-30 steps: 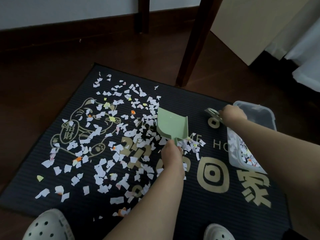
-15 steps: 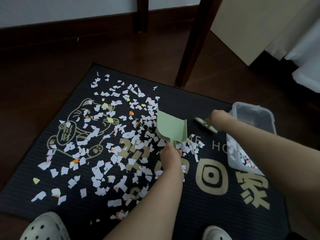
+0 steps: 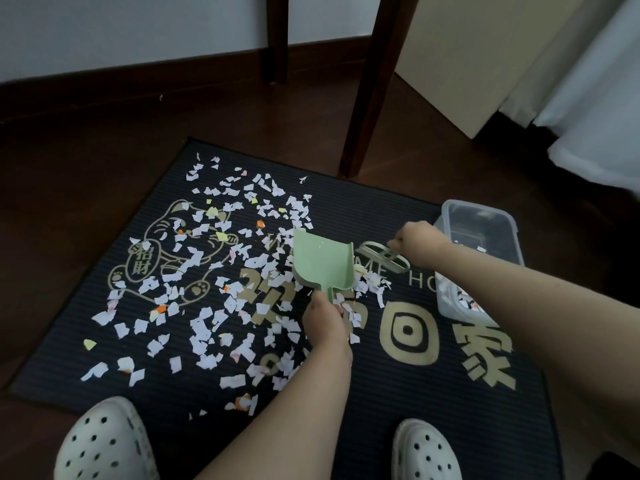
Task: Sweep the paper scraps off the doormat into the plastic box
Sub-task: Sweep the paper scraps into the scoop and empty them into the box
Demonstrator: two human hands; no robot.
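Gripping the green scoop point(image 3: 320, 265) by its thin handle was the left hand point(image 3: 325, 322). The right hand point(image 3: 417, 242) was curled round a small brush point(image 3: 377, 258). Paper scraps point(image 3: 204, 332) lay all over the doormat point(image 3: 415, 393), left of the plastic box point(image 3: 478, 204). They looked light and floppy, so brushing them gently seemed better than picking them up.

Centre frame, our left hand point(image 3: 325, 323) grips a pale green plastic dustpan point(image 3: 320, 263) amid white paper scraps point(image 3: 207, 327); our right hand point(image 3: 417, 242) holds a beige oval brush point(image 3: 379, 255).

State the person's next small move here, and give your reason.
Probably the right hand sweeps its beige oval brush towards the green plastic dustpan held by the left hand: white paper scraps lie beside it, near the brush.
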